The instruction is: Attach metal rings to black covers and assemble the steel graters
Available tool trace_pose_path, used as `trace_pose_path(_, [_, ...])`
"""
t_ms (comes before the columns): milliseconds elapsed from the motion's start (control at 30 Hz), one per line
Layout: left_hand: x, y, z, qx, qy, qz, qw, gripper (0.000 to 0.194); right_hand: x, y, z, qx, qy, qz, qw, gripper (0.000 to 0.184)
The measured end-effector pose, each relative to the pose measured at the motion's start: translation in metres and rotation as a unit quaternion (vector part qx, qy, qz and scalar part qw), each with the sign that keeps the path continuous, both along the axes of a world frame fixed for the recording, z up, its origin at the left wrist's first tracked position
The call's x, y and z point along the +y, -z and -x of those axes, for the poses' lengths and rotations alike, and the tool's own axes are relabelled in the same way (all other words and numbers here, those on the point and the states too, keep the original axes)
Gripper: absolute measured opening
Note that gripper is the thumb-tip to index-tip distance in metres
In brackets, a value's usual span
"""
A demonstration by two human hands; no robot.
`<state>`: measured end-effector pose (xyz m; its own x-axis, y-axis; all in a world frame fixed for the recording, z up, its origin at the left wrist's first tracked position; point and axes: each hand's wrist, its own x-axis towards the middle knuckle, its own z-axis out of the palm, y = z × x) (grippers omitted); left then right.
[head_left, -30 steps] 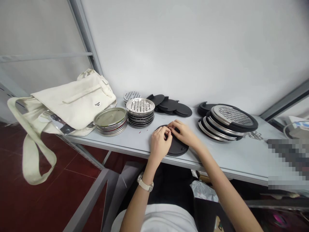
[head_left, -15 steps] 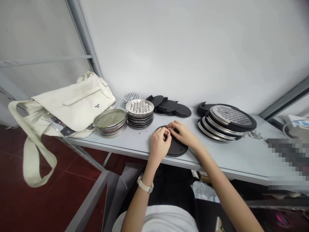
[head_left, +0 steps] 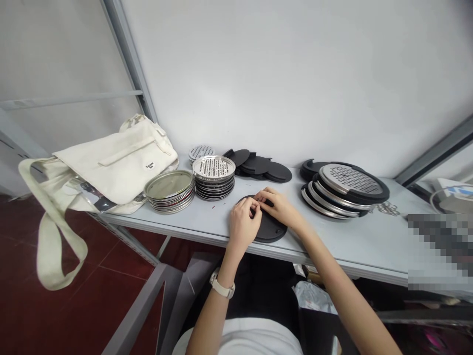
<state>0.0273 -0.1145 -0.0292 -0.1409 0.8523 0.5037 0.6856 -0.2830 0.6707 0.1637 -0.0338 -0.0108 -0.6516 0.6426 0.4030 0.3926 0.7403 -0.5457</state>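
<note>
Stacks beside perhaps-pinched disc

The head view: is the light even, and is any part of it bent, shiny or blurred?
Head view: soft, even light, only faint shadows under the stacked perforated metal discs; the shelf frame post and table edge lean from wide-angle distortion; mild glare on the plain metal lids; a pixelated block at right; both hands on the black disc stay sharp.
</note>
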Motion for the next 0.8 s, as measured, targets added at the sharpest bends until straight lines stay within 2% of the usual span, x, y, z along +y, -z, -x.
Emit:
trace_pose_path(267, [0.000, -0.001, 0.000, -0.004, -0.002, -0.003, 1.000, 0.009, -0.005, -0.004, 0.002, 0.013, 0.025, -0.001, 1.000, 0.007])
trace_pose_path(500, [-0.001, 0.000, -0.001, -0.036, -0.013, -0.002, 0.999, 0.009, -0.006, -0.008, 0.000, 0.061, 0.012, -0.003, 0.998, 0.012])
trace_pose_path(600, [0.000, 0.002, -0.001, -0.069, -0.023, 0.002, 0.997, 0.017, -0.008, -0.009, 0.001, 0.068, 0.010, 0.019, 0.997, 0.015])
trace_pose_path(733, [0.001, 0.005, -0.001, -0.099, -0.023, -0.016, 0.995, 0.037, -0.009, -0.010, 0.001, 0.070, 0.006, 0.053, 0.996, 0.016])
trace_pose_path(800, [0.002, 0.005, 0.000, -0.086, -0.019, -0.020, 0.996, 0.035, -0.010, -0.011, 0.001, 0.076, -0.005, 0.072, 0.994, 0.016])
